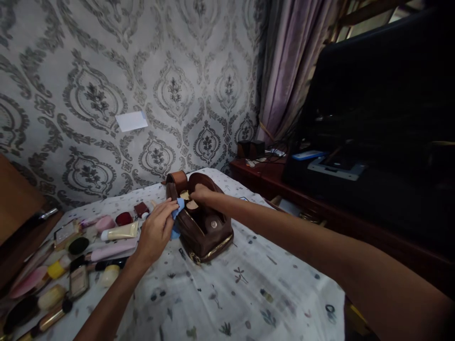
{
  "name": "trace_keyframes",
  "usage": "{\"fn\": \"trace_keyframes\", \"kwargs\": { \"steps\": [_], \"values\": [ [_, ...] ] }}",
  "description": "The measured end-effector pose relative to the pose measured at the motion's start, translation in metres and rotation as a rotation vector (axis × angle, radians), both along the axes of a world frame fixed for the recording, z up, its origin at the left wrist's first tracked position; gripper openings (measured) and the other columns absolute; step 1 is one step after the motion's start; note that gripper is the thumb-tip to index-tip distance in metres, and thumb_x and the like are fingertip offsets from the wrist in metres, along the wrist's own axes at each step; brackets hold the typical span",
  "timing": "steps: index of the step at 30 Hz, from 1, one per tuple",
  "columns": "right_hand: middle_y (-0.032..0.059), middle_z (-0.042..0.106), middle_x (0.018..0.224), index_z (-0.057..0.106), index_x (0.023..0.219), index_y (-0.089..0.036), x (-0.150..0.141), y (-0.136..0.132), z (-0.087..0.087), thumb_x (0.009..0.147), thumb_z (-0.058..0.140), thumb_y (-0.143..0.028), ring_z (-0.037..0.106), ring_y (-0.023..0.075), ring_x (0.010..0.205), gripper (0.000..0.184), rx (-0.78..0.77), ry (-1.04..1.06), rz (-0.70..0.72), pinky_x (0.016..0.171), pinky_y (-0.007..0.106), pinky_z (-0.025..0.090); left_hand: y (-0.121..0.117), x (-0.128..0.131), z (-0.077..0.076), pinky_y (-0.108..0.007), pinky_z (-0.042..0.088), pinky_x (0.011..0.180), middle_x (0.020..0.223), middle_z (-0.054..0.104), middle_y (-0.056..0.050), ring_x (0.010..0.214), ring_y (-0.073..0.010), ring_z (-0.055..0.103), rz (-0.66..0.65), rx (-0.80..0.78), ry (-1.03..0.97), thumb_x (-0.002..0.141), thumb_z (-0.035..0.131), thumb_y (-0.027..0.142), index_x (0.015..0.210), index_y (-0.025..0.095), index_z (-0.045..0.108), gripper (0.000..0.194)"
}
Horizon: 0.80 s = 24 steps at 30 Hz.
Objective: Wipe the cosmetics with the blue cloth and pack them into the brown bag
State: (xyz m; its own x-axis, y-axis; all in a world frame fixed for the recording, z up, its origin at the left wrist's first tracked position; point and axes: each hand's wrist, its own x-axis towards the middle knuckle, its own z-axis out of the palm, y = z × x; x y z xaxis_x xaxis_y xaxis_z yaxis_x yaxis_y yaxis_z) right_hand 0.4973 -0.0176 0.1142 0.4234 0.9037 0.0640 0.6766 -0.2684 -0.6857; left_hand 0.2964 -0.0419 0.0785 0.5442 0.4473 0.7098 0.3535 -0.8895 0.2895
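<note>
A dark brown bag (pixel 202 244) with a gold zipper stands unzipped on the patterned white cloth. My left hand (pixel 158 227) is at the bag's left side, its fingers closed on a light blue cloth (pixel 177 219) that presses against the bag wall. Over the bag's opening, my right hand (pixel 199 193) reaches in with fingers curled. Its fingertips are partly hidden, so what they hold, if anything, does not show. Round beige pieces (pixel 192 204) are visible inside the bag near that hand. A brown strap (pixel 177 179) loops up behind the bag.
Left of my left hand lie many cosmetics, among them a cream tube (pixel 120 231), a glass bottle (pixel 78 280) and a makeup brush (pixel 51 315). A dark red desk (pixel 254 175) with a large black screen (pixel 377 104) stands to the right. Patterned wallpaper (pixel 174 90) rises behind.
</note>
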Motion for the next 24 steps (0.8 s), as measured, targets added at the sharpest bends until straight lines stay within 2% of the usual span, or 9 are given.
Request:
{"fn": "trace_keyframes", "kwargs": {
  "steps": [3, 5, 9, 14, 18, 20, 24],
  "values": [
    [0.0053, 0.071, 0.093, 0.069, 0.099, -0.012, 0.012, -0.013, 0.019, 0.092, 0.062, -0.028, 0.067, 0.0198, 0.081, 0.020, 0.057, 0.092, 0.033, 0.070, 0.029, 0.054, -0.003, -0.006, 0.001, -0.040, 0.051, 0.100, 0.121, 0.070, -0.010, 0.115, -0.0228, 0.064, 0.040, -0.063, -0.039, 0.096, 0.038, 0.021, 0.117, 0.017, 0.064, 0.033],
    [0.0038, 0.070, 0.081, 0.071, 0.091, -0.011, 0.016, -0.022, 0.029, 0.090, 0.056, -0.020, 0.065, 0.0168, 0.073, 0.017, 0.123, 0.139, 0.048, 0.064, 0.024, 0.050, -0.006, -0.012, 0.002, -0.038, 0.052, 0.094, 0.115, 0.072, -0.011, 0.107, -0.0233, 0.067, 0.071, -0.102, -0.061, 0.096, 0.039, 0.025, 0.114, 0.016, 0.066, 0.033],
    [0.0022, 0.070, 0.079, 0.071, 0.094, -0.010, 0.015, -0.041, 0.034, 0.086, 0.049, -0.009, 0.065, 0.0136, 0.076, 0.023, 0.239, 0.203, 0.087, 0.067, 0.019, 0.050, -0.011, -0.033, -0.004, -0.035, 0.054, 0.083, 0.103, 0.073, -0.008, 0.094, -0.0232, 0.069, 0.156, -0.180, -0.055, 0.095, 0.040, 0.031, 0.108, 0.017, 0.067, 0.033],
    [0.0059, 0.072, 0.095, 0.070, 0.102, -0.011, 0.000, -0.070, 0.022, 0.089, 0.049, -0.015, 0.066, 0.0159, 0.088, 0.025, 0.397, 0.193, 0.157, 0.080, 0.025, 0.051, -0.023, -0.067, -0.025, -0.035, 0.054, 0.083, 0.099, 0.074, -0.007, 0.093, -0.0234, 0.069, 0.204, -0.196, 0.012, 0.094, 0.042, 0.031, 0.103, 0.019, 0.067, 0.030],
    [0.0072, 0.070, 0.101, 0.068, 0.100, -0.017, -0.025, -0.100, 0.010, 0.093, 0.050, -0.022, 0.065, 0.0187, 0.094, 0.020, 0.764, 0.031, 0.336, 0.085, 0.030, 0.050, -0.037, -0.093, -0.048, -0.035, 0.055, 0.081, 0.099, 0.073, -0.007, 0.093, -0.0237, 0.069, 0.235, -0.168, 0.158, 0.094, 0.041, 0.025, 0.101, 0.020, 0.067, 0.028],
    [0.0079, 0.069, 0.104, 0.066, 0.101, -0.020, -0.042, -0.112, 0.003, 0.095, 0.048, -0.021, 0.064, 0.0196, 0.101, 0.019, 0.867, -0.006, 0.466, 0.090, 0.032, 0.050, -0.042, -0.104, -0.060, -0.034, 0.054, 0.080, 0.100, 0.072, -0.007, 0.094, -0.0232, 0.068, 0.258, -0.137, 0.236, 0.094, 0.040, 0.021, 0.102, 0.021, 0.067, 0.028],
    [0.0089, 0.068, 0.105, 0.064, 0.105, -0.021, -0.078, -0.114, -0.020, 0.096, 0.046, -0.016, 0.064, 0.0199, 0.104, 0.021, 0.839, -0.026, 0.677, 0.094, 0.034, 0.051, -0.047, -0.117, -0.079, -0.035, 0.053, 0.080, 0.098, 0.071, -0.007, 0.093, -0.0231, 0.065, 0.272, -0.077, 0.358, 0.095, 0.041, 0.017, 0.101, 0.021, 0.066, 0.026]
  ]
}}
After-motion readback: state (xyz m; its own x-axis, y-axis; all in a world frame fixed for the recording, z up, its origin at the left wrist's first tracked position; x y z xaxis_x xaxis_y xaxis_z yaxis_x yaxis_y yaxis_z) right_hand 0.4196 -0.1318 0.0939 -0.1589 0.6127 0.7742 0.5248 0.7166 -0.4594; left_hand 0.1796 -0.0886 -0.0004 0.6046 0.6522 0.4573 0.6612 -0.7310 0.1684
